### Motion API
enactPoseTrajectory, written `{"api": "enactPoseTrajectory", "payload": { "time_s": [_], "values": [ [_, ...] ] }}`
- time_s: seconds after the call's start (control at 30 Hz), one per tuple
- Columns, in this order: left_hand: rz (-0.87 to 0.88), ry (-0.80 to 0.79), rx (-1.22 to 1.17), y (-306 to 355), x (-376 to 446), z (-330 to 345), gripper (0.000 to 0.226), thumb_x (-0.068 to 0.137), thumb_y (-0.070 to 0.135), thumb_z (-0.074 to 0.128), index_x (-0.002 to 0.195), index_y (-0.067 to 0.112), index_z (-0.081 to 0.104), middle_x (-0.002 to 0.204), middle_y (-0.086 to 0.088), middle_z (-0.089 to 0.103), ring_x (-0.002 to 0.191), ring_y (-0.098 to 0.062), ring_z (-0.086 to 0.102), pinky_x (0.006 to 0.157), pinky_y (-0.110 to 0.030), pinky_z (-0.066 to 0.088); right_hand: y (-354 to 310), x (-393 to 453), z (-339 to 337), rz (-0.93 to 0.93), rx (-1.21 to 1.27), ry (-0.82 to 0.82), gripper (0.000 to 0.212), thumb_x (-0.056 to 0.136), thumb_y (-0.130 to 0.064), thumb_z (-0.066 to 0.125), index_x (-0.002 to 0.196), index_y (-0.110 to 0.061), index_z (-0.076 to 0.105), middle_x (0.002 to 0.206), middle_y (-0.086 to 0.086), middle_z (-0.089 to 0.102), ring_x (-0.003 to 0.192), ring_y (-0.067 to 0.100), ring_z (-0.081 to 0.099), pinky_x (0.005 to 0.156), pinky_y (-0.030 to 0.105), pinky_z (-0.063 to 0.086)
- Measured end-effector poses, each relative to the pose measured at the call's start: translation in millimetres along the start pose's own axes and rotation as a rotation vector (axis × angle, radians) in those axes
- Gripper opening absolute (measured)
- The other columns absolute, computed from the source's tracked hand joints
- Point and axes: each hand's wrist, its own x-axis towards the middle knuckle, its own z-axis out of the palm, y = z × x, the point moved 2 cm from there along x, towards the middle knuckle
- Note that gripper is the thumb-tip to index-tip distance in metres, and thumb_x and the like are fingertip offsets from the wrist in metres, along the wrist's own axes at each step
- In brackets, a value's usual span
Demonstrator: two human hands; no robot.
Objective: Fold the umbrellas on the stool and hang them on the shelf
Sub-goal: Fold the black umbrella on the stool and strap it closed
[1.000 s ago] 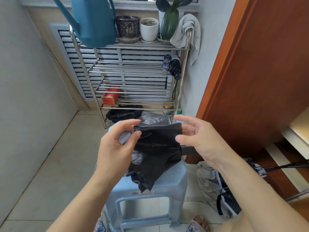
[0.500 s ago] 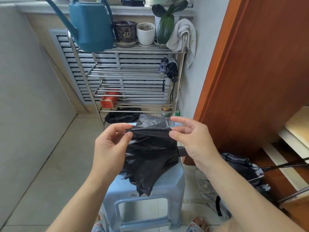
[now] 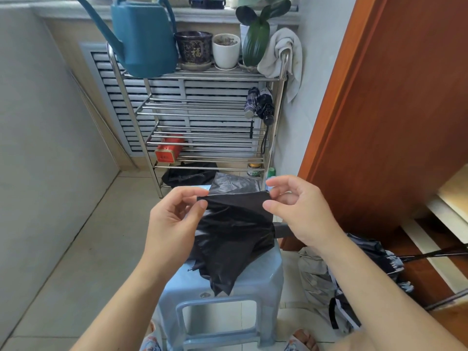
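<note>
- The left hand point(image 3: 174, 221) and right hand point(image 3: 301, 214) are each pinching a top corner of the black umbrella point(image 3: 233, 234) canopy.
- The umbrella is hanging above the stool point(image 3: 263, 282), near the shelf point(image 3: 202, 107).

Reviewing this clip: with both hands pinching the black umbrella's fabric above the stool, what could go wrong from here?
1. Both hands, left and right, pinch only the top edge of the umbrella canopy; the rest hangs loose, so it may slip or bunch unevenly while folding.
2. A bare rib tip pokes out low on the left; it might snag the fabric or jab a finger.
3. Two folded umbrellas already hang at the shelf's right post, so hanging another there could be crowded.
</note>
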Motion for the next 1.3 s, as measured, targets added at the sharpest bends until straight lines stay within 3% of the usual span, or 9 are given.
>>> {"api": "enactPoseTrajectory", "payload": {
  "time_s": [0.13, 0.23, 0.33, 0.43, 0.57, 0.7, 0.97, 1.13, 1.3],
  "values": [
    [-0.002, -0.002, 0.002, 0, 0, 1, 0.029, 0.095, -0.003, 0.067, 0.096, 0.025, 0.075, 0.071, 0.012, 0.061, 0.066, -0.009, 0.053, 0.066, -0.018, 0.045, -3, -2, 7, -0.025, 0.056, 0.004, 0.033, 0.083, -0.003, 0.081, 0.106, -0.024, 0.073, 0.082, 0.000, 0.067, 0.067, 0.006, 0.062, 0.067, 0.012, 0.049],
    [0.008, 0.002, 0.002, 1, -1, 2, 0.030, 0.095, -0.004, 0.067, 0.096, 0.025, 0.074, 0.072, 0.011, 0.062, 0.067, -0.009, 0.053, 0.067, -0.018, 0.045, -4, -2, 6, -0.026, 0.070, 0.004, 0.031, 0.085, -0.004, 0.079, 0.108, -0.025, 0.076, 0.075, -0.005, 0.072, 0.076, 0.008, 0.070, 0.077, 0.012, 0.053],
    [0.011, -0.003, 0.003, 2, -1, 3, 0.030, 0.095, -0.005, 0.066, 0.095, 0.024, 0.074, 0.071, 0.014, 0.061, 0.066, -0.007, 0.053, 0.066, -0.017, 0.045, -3, -2, 4, -0.018, 0.050, -0.013, 0.027, 0.087, -0.007, 0.079, 0.104, -0.028, 0.077, 0.080, -0.008, 0.076, 0.081, 0.007, 0.072, 0.077, 0.008, 0.051],
    [0.036, -0.010, 0.013, 1, -2, 3, 0.031, 0.094, -0.004, 0.068, 0.095, 0.026, 0.074, 0.077, 0.016, 0.063, 0.072, -0.009, 0.056, 0.072, -0.018, 0.045, -4, -4, 3, -0.087, 0.036, 0.113, 0.026, 0.085, -0.006, 0.080, 0.097, -0.028, 0.078, 0.080, -0.007, 0.077, 0.080, 0.007, 0.073, 0.078, 0.014, 0.054],
    [0.132, -0.024, 0.078, 1, -6, 5, 0.020, 0.095, 0.004, 0.069, 0.100, 0.023, 0.073, 0.089, 0.008, 0.064, 0.084, -0.021, 0.060, 0.081, -0.035, 0.047, -5, -6, 5, -0.216, -0.042, 0.258, 0.018, 0.084, -0.005, 0.081, 0.093, -0.020, 0.078, 0.080, -0.009, 0.075, 0.078, 0.007, 0.071, 0.077, 0.016, 0.055],
    [0.153, -0.021, 0.076, 4, -6, 6, 0.022, 0.095, -0.003, 0.067, 0.101, 0.016, 0.073, 0.087, 0.012, 0.061, 0.079, -0.016, 0.058, 0.077, -0.030, 0.045, -4, -2, 0, -0.116, -0.028, 0.183, 0.020, 0.084, -0.009, 0.081, 0.091, -0.025, 0.072, 0.079, -0.006, 0.072, 0.077, 0.009, 0.069, 0.074, 0.019, 0.055],
    [0.095, -0.015, 0.039, 0, -2, 4, 0.027, 0.096, -0.003, 0.066, 0.099, 0.023, 0.073, 0.085, 0.007, 0.062, 0.075, -0.014, 0.057, 0.074, -0.029, 0.044, -1, 0, -5, -0.005, 0.118, -0.101, 0.039, 0.081, 0.002, 0.080, 0.109, -0.024, 0.072, 0.084, -0.003, 0.062, 0.077, 0.009, 0.063, 0.074, 0.021, 0.054],
    [0.076, -0.002, 0.009, 0, -2, 6, 0.028, 0.095, -0.005, 0.066, 0.097, 0.022, 0.073, 0.085, 0.004, 0.063, 0.074, -0.013, 0.057, 0.074, -0.025, 0.044, 1, -1, 0, 0.012, 0.170, -0.112, 0.035, 0.081, 0.005, 0.079, 0.104, -0.021, 0.078, 0.092, 0.002, 0.067, 0.082, 0.011, 0.065, 0.085, 0.024, 0.056],
    [0.069, 0.009, -0.023, 1, -1, 4, 0.035, 0.095, -0.007, 0.066, 0.093, 0.028, 0.074, 0.081, 0.013, 0.061, 0.070, -0.013, 0.055, 0.071, -0.027, 0.043, 2, 1, -1, 0.042, 0.270, -0.096, 0.034, 0.080, 0.008, 0.078, 0.101, -0.019, 0.080, 0.085, -0.001, 0.063, 0.080, 0.009, 0.061, 0.087, 0.025, 0.054]
  ]
}}
